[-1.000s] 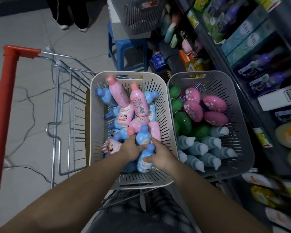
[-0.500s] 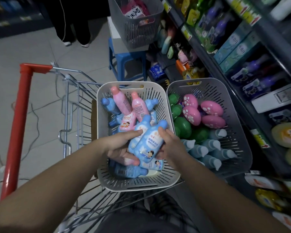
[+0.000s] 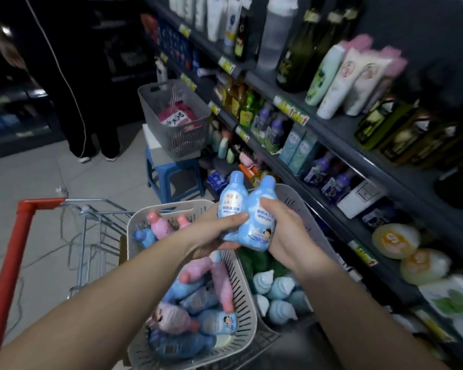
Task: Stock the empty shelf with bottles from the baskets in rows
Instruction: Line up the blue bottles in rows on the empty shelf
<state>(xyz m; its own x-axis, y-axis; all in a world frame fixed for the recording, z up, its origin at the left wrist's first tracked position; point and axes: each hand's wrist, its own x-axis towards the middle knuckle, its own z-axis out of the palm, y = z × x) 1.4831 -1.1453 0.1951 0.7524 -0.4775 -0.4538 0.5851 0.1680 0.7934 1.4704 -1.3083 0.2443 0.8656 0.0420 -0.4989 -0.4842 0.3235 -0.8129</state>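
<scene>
Bottles of blue plastic (image 3: 257, 228), two with round caps, stand upright, side by side and touching, above the far end of the white slotted plastic basket (image 3: 247, 297). Half a second ago they lay slanted low over that basket's middle. Now they are raised clear of it, caps up.

The left hand (image 3: 211, 233) curls round the left one, thumb across its label and fingers beneath. The right hand (image 3: 286, 236) wraps the right one, fingers over its front.

Inside the basket lie loose pink and blue bottles (image 3: 198, 297). Just right of it sits a grey slotted basket (image 3: 294, 201) holding pale capped bottles (image 3: 275, 289). Further right runs the dark store shelf (image 3: 340, 134), lined with goods. Left of the basket stands the cart's red handle (image 3: 8, 276). Beyond the basket, a blue plastic stool (image 3: 171, 169) carries a grey mesh bin (image 3: 177, 134).
</scene>
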